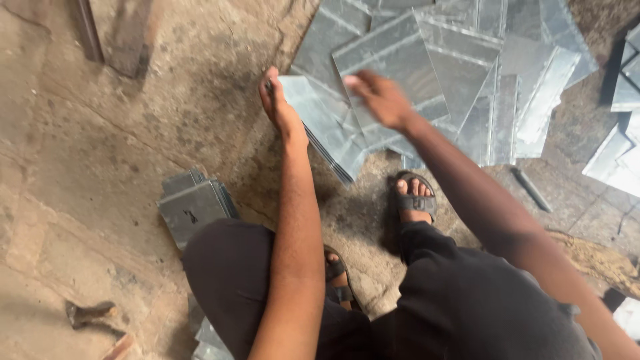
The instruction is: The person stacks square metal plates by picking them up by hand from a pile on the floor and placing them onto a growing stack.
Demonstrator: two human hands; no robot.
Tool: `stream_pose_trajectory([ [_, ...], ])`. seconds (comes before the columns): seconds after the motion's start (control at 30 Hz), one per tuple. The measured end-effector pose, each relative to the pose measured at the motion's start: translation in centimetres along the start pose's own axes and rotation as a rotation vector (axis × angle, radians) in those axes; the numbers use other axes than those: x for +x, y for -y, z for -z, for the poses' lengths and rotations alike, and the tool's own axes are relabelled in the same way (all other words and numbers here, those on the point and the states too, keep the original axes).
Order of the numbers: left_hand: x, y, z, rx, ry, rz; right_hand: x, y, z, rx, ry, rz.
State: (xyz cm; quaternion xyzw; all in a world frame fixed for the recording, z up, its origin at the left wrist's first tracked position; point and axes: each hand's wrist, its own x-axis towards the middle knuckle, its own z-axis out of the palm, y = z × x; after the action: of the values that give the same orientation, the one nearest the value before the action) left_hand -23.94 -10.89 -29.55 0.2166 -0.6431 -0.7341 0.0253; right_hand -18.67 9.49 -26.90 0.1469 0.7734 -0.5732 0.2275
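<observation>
- The left hand (279,105) grips a small stack of grey metal sheets (327,130) by its near edge, fingers curled round it, thumb side up.
- The stack is tilted, one corner dipping toward the floor (100,153), and overlaps the pile just behind.
- The right hand (380,99) hovers over the pile of sheets (453,73), fingers loosely spread and blurred; I cannot tell if it touches one, and nothing shows pinched in it.
- The pile fans out across the upper middle of the view, sheets overlapping at many angles, each with a folded rim.
- More sheets (623,143) lie at the right edge, apart from the pile.
- A neat stack of folded pieces (193,207) stands beside the left knee.
- The person squats in dark trousers; both feet wear sandals, the right one (415,199) just below the pile, the left one (337,273) between the knees.
- A dark rod (531,190) lies on the floor to the right of the right foot.
- A small metal scrap (87,312) lies at lower left.
</observation>
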Motion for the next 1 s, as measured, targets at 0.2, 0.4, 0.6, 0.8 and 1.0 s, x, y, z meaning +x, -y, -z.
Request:
stream_pose_trajectory([
  [0.2, 0.1, 0.2, 0.1, 0.074, 0.008, -0.108, -2.4, -3.6, 5.6, -0.792, -0.574, 0.126],
  [0.4, -0.4, -0.4, -0.2, 0.06, 0.036, -0.043, -1.5, -2.9, 5.1, -0.201, -0.383, 0.067],
  [0.6, -0.1, -0.1, 0.2, 0.123, 0.04, -0.012, -2.1, -2.6, 4.0, -0.302, -0.141, 0.341],
  [0.8, -0.1, 0.5, -0.1, 0.057, 0.017, -0.059, -3.6, -1.5, -0.9, -0.559, -0.146, 0.412],
  [1.0, -1.0, -0.1, -0.6, 0.027, 0.055, -0.137, -4.5, -2.4, -0.1, 0.035, 0.161, 0.091],
])
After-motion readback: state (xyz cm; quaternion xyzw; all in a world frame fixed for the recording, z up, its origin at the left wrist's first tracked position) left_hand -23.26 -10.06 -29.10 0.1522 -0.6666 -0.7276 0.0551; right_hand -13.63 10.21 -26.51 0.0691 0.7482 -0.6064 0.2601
